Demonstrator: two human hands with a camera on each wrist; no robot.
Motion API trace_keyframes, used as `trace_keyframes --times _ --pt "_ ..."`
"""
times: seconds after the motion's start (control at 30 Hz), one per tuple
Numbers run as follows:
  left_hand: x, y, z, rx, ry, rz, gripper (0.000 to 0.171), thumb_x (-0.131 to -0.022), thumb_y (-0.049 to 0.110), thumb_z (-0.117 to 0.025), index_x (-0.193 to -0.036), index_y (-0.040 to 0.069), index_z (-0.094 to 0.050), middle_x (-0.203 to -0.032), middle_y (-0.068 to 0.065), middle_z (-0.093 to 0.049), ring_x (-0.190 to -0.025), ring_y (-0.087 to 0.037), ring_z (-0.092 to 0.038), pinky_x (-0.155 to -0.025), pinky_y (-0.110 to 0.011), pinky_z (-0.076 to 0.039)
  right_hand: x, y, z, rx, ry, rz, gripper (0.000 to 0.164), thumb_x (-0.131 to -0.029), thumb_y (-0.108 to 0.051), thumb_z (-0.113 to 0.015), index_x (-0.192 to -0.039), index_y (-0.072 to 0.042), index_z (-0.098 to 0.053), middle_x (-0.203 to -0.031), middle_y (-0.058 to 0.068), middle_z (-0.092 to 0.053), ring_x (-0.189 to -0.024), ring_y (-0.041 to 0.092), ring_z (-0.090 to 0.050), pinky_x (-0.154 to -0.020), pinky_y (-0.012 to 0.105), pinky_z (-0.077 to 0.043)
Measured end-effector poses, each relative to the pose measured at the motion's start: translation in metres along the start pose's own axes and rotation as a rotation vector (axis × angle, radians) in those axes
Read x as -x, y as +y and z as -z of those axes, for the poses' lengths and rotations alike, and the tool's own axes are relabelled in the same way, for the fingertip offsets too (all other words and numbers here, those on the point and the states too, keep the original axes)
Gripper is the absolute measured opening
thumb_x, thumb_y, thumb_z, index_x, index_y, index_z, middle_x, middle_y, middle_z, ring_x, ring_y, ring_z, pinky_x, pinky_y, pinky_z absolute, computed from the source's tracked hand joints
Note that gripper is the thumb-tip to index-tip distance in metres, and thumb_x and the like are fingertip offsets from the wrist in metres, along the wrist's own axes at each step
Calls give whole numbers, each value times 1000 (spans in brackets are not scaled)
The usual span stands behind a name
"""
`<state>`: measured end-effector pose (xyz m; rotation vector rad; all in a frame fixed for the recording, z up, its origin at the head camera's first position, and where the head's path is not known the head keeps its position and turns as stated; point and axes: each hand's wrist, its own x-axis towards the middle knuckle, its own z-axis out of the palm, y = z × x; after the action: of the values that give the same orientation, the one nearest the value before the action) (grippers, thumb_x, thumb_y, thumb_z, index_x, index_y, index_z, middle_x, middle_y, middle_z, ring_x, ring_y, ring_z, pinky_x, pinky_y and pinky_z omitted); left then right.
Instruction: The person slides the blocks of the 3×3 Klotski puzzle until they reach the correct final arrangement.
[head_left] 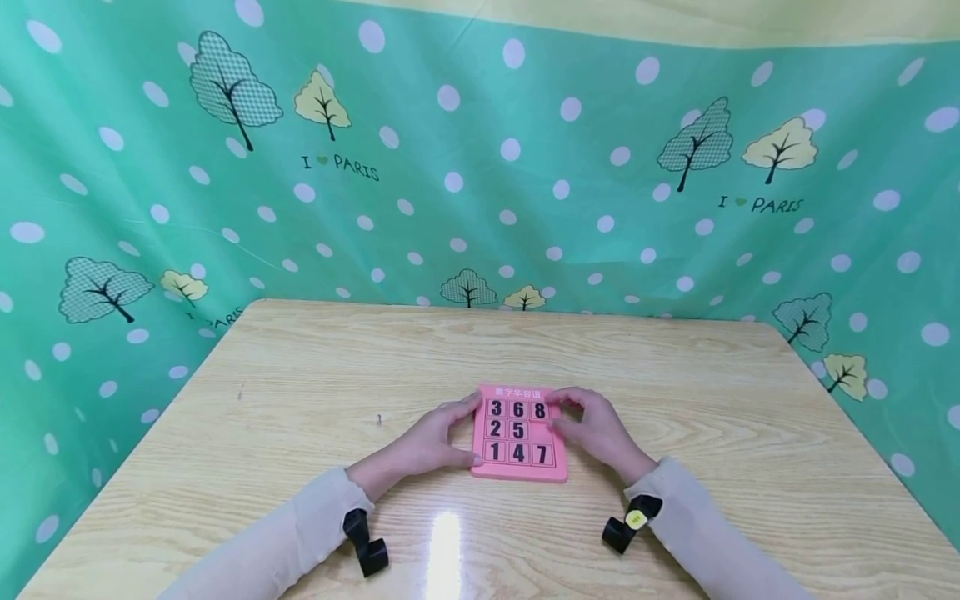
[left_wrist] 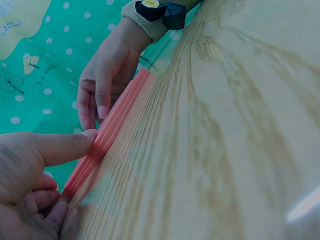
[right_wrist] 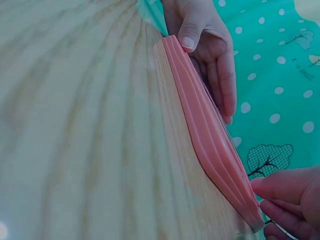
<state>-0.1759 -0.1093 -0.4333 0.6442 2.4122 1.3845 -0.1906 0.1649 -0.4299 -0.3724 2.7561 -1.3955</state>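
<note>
A pink number sliding puzzle (head_left: 520,472) lies flat on the table with its black-numbered tiles facing up. From the top, its rows read 3 6 8, then 2 5 and a gap at the right, then 1 4 7. My left hand (head_left: 427,437) holds the left side, thumb at the lower corner and fingers at the upper one. At the right side is my right hand (head_left: 600,429), its thumb beside the gap and its fingers bent around the upper corner near the 8. Both wrist views show the puzzle's ridged side (left_wrist: 112,122) edge-on, with thumbs touching its top edge.
The wood-grain table (head_left: 300,358) reaches back to a green dotted curtain (head_left: 420,208) printed with trees. A small dark mark (head_left: 378,419) shows on the tabletop left of the puzzle. Light glares off the table near its front. Black wrist cameras (head_left: 367,546) sit on both sleeves.
</note>
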Motion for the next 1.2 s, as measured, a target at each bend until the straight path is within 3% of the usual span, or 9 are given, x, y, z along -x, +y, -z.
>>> trace_keyframes --times 0.33,1.2 --pt "0 0 -1 -3 -5 -5 91 -73 18 -80 -147 5 -28 -155 -7 -24 -141 -30 -20 -115 -48 -14 3 -2 -1 15 -6 -63 30 -80 -6 -71 -109 -12 -67 -114 4 -63 -109 24 -55 -98 45 -43" --pt "0 0 0 -4 0 1 92 -72 19 -80 -148 7 -29 -155 -5 -24 -142 -29 -20 -115 -48 -14 -1 0 -1 -5 -3 -1 29 -77 -5 -72 -106 -10 -68 -109 6 -67 -107 26 -58 -97 45 -45"
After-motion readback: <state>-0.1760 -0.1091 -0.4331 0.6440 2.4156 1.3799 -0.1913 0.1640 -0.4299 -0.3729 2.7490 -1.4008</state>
